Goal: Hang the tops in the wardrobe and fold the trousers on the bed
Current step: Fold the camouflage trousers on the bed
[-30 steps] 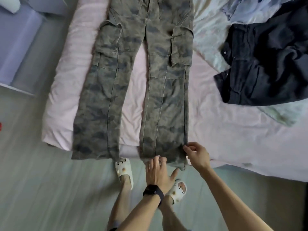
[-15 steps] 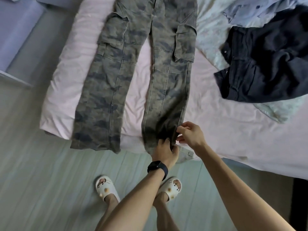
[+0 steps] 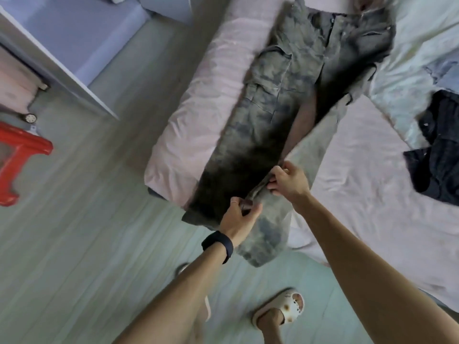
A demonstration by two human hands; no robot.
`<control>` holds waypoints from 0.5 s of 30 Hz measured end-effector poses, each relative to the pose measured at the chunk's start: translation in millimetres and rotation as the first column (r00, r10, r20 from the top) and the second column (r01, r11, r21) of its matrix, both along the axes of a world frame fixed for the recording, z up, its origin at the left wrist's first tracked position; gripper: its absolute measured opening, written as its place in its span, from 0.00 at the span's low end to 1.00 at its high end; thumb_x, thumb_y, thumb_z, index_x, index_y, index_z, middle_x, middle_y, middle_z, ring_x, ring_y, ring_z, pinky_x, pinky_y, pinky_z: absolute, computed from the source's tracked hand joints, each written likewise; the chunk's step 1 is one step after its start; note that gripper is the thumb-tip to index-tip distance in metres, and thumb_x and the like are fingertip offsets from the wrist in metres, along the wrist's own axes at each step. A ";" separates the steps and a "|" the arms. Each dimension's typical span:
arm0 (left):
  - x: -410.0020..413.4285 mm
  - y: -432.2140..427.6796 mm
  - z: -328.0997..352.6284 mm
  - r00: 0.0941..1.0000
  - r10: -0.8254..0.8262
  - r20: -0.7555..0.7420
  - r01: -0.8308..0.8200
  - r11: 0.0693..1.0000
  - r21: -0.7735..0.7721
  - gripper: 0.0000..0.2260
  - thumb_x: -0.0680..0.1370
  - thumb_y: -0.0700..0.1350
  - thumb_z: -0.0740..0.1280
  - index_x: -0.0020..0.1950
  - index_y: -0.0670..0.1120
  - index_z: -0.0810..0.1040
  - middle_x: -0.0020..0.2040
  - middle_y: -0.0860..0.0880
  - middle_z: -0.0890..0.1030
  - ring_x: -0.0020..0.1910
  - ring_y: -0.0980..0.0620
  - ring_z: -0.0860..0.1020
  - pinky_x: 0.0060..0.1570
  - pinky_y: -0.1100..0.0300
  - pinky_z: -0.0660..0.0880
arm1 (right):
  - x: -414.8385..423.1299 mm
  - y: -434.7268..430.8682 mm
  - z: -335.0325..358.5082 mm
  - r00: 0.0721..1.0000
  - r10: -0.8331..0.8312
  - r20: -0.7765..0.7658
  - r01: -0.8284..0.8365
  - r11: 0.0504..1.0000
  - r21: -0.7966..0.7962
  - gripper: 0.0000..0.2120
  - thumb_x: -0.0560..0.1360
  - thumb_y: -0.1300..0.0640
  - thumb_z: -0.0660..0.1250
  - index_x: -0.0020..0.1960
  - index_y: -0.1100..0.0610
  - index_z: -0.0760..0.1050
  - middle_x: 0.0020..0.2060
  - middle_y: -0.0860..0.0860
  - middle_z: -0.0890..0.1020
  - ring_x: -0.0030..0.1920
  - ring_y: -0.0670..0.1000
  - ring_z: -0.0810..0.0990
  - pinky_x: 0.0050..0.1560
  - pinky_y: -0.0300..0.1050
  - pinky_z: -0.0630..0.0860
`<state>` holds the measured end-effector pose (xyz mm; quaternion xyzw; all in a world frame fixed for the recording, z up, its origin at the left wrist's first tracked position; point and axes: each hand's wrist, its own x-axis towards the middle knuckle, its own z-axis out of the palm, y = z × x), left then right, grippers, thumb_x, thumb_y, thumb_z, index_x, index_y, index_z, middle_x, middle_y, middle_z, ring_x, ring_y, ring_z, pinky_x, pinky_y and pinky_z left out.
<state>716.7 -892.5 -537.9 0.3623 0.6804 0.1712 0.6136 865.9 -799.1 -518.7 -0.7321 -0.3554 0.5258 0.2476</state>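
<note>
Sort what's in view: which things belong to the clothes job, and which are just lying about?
Job: camouflage trousers, gripped by left hand and right hand; bed; dark clothes and pale blue garment, waiting.
Lying about: red stool, slipper, wristband.

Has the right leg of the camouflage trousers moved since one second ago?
Yes: the right trouser leg is lifted off the pink sheet, pulled left toward the other leg.

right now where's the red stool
In the head view the red stool stands on the floor at the far left edge, well left of the bed where the camouflage trousers lie.
</note>
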 end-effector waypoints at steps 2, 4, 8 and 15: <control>-26.4 -0.9 -6.7 0.981 -0.108 -0.161 0.126 0.986 0.108 0.29 0.71 0.61 0.73 0.65 0.52 0.65 0.56 0.54 0.77 0.52 0.52 0.79 0.50 0.53 0.78 | -31.2 11.5 -5.4 0.998 0.038 0.055 -0.040 0.999 0.036 0.06 0.77 0.55 0.62 0.45 0.52 0.77 0.35 0.50 0.85 0.33 0.50 0.86 0.32 0.43 0.80; -52.4 -1.3 -18.3 0.932 -0.123 -0.340 0.192 0.965 0.179 0.25 0.76 0.51 0.71 0.69 0.49 0.65 0.59 0.49 0.77 0.54 0.48 0.80 0.49 0.54 0.78 | -56.8 23.0 -10.7 0.988 0.077 0.134 -0.084 0.995 0.052 0.06 0.75 0.53 0.61 0.46 0.52 0.77 0.35 0.50 0.85 0.34 0.51 0.86 0.39 0.50 0.84; -112.0 -4.3 -43.0 0.959 0.072 -0.275 -0.029 0.987 0.157 0.06 0.80 0.49 0.68 0.55 0.50 0.75 0.45 0.50 0.83 0.39 0.53 0.79 0.32 0.74 0.70 | -99.7 38.4 -21.5 0.945 0.174 0.277 -0.192 0.981 0.039 0.11 0.72 0.50 0.59 0.44 0.56 0.75 0.29 0.47 0.84 0.38 0.54 0.85 0.47 0.54 0.82; -179.3 -4.5 -89.7 0.962 -0.031 -0.271 0.003 0.995 -0.104 0.19 0.77 0.58 0.70 0.37 0.43 0.76 0.33 0.49 0.79 0.35 0.48 0.79 0.31 0.59 0.70 | -150.5 40.4 -54.2 0.835 0.375 0.402 -0.380 0.922 -0.071 0.09 0.78 0.52 0.59 0.48 0.57 0.74 0.42 0.55 0.84 0.46 0.59 0.81 0.47 0.52 0.79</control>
